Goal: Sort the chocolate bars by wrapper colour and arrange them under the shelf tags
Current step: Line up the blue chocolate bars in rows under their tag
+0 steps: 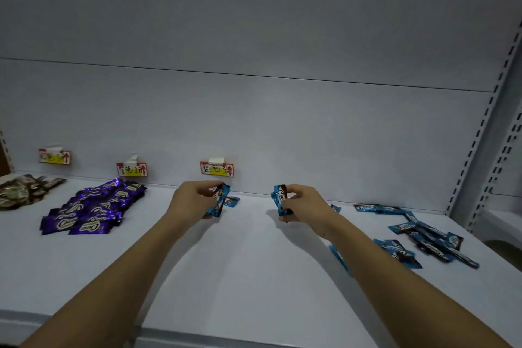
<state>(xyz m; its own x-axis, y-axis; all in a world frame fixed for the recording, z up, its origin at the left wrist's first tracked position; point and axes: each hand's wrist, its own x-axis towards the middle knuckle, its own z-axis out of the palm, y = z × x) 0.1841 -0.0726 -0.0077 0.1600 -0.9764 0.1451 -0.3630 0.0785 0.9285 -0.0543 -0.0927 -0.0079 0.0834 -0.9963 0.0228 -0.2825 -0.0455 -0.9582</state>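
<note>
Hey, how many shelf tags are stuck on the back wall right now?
3. One shelf tag at far left above the brownish bars, one above the purple bars, one just above the left hand. None seem hidden.

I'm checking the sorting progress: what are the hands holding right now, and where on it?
Each holds a blue-wrapped chocolate bar. The left hand pinches its bar along the left side; the right hand grips its bar by the lower right part.

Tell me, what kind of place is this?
Probably a shop. There is a white display shelf, slotted metal uprights, and handwritten shelf tags taped above the chocolate bars.
</note>
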